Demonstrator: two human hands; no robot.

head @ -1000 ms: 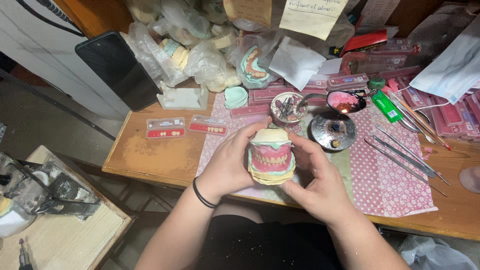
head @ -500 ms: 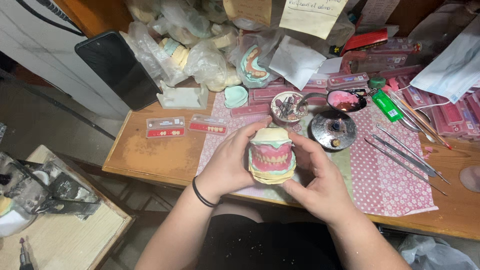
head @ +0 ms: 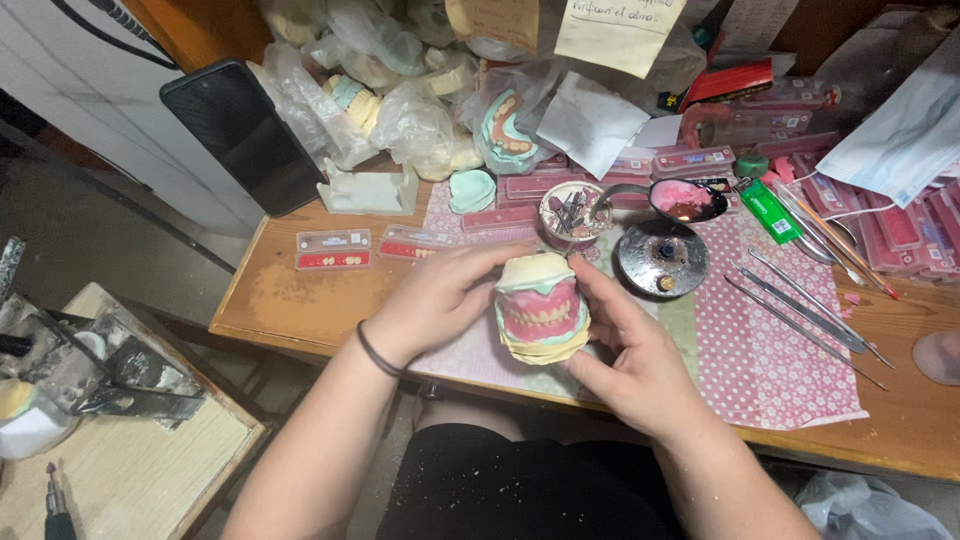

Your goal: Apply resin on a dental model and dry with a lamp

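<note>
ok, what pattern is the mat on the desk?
Pink with small white polka dots, clearest in the head view on the mat.

I hold the dental model [head: 541,312] between my left hand [head: 440,300] and right hand [head: 630,365], over the near edge of the counter [head: 290,300]. Behind it on the mat [head: 770,350] stand a small cup of burs [head: 573,212] and, to its right, a round dish [head: 661,257]. Hand tools [head: 800,310] lie farther right. The tooth cards [head: 333,249] lie to the left, and the phone [head: 245,135] leans behind them.

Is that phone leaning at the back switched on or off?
Apparently off: the phone shows only a plain black screen, propped tilted.
</note>
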